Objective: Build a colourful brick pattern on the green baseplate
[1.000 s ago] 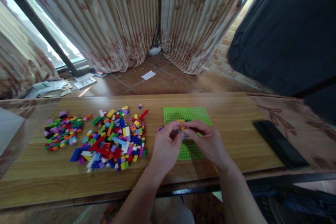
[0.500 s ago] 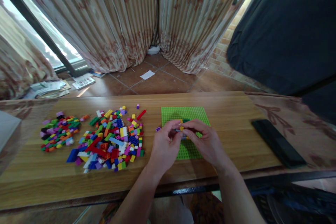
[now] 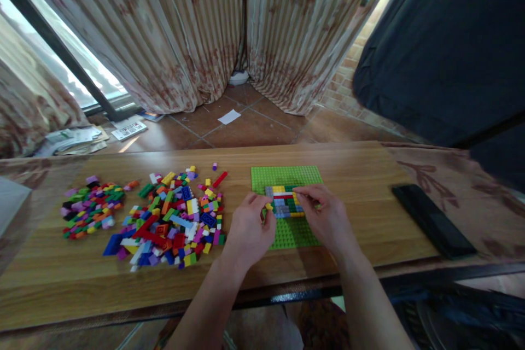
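On the green baseplate (image 3: 287,175) sits a low block of toy bricks (image 3: 284,202) in grey, white, red, yellow, green and light blue. My left hand (image 3: 251,227) is at its left side, with a small yellow brick (image 3: 268,206) pinched between thumb and forefinger. At the right end of the built block, my right hand (image 3: 326,216) has its fingers curled and the fingertips close to the top bricks. Whatever those fingers hold is too small and covered to make out. The right edge of the block lies partly hidden behind this hand.
A large pile of mixed bricks (image 3: 176,219) and a smaller pile (image 3: 94,205) spread over the left of the wooden table (image 3: 356,169). One small purple brick (image 3: 215,166) lies apart. A black phone-like slab (image 3: 432,219) rests at the right edge.
My hands were together over the middle of the built block; now they have parted to its two sides. The red and white bricks on top have come into view.
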A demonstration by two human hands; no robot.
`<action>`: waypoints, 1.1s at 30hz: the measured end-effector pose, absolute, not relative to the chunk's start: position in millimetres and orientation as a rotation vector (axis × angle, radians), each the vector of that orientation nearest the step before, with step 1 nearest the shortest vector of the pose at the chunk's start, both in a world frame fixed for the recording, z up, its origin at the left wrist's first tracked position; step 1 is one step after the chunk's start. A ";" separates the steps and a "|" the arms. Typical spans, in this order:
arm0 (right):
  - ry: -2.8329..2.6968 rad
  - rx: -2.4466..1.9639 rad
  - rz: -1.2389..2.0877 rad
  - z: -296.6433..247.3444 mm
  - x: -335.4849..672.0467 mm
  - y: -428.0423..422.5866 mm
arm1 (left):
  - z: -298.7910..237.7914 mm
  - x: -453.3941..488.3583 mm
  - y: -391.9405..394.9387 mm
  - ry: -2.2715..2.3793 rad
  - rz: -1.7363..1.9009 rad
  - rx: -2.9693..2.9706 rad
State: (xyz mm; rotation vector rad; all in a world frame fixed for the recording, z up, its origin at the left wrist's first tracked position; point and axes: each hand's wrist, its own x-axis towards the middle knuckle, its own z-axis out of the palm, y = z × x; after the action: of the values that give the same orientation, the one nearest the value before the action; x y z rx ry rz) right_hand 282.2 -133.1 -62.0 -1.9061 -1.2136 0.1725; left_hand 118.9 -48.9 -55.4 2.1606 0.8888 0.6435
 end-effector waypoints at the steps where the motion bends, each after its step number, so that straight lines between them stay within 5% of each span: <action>1: -1.269 -1.893 0.166 -61.9 280.9 -133.2 | -56.0 119.6 -50.3 0.883 0.630 2.194; 17: -1.448 -2.020 0.037 -68.1 279.6 -133.3 | -53.4 124.5 -57.4 0.874 0.399 2.479; 33: -0.954 -2.349 -0.147 -73.6 293.2 -138.6 | -51.0 124.8 -57.1 0.871 0.349 2.433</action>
State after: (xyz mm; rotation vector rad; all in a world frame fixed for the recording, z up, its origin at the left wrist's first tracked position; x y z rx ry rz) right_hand 293.2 -138.6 -73.6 -2.3487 -0.9540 -0.1471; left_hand 124.8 -57.1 -51.0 2.4331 0.8707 0.3490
